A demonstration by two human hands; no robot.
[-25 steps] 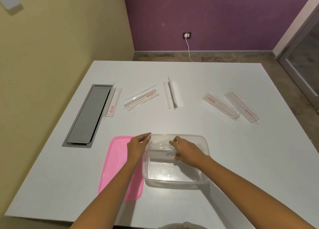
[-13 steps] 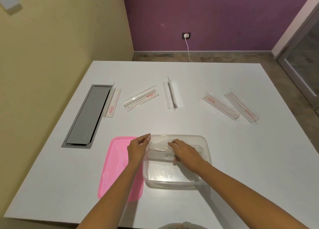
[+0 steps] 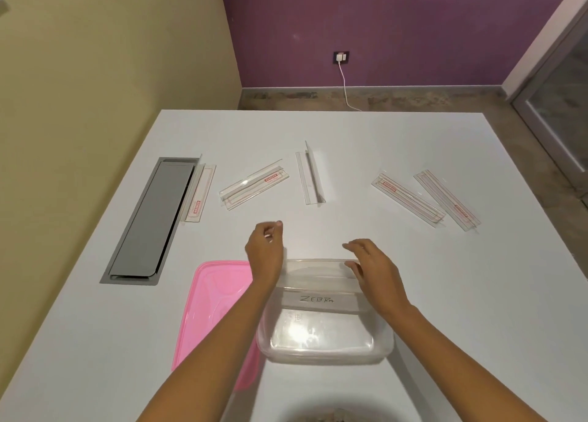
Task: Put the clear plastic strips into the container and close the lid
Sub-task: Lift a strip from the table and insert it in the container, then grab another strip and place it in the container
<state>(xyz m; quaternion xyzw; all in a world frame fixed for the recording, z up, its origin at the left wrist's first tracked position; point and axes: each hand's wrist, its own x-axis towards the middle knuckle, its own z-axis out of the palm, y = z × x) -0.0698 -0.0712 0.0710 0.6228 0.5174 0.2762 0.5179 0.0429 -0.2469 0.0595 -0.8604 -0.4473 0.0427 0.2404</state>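
Observation:
A clear plastic container (image 3: 324,351) stands open on the white table near me, with one clear strip (image 3: 318,276) lying along its far side. The pink lid (image 3: 211,303) lies flat to its left. Several clear strips with red labels lie farther out: one (image 3: 198,195) beside the grey hatch, one (image 3: 254,184) left of centre, one (image 3: 310,175) in the middle, two at the right (image 3: 407,200) (image 3: 447,200). My left hand (image 3: 264,249) hovers past the container's far left corner, fingers loosely curled, holding nothing. My right hand (image 3: 370,267) is above the far rim, fingers spread.
A grey cable hatch (image 3: 149,221) is set into the table (image 3: 381,141) at the left, close to the yellow wall. The table's far edge meets open floor before a purple wall with a socket and cable (image 3: 342,58). A glass door (image 3: 560,103) is at the right.
Both hands have lifted out of the container and moved away from me, leaving the strip inside along the far wall. The container and the lid stay where they were.

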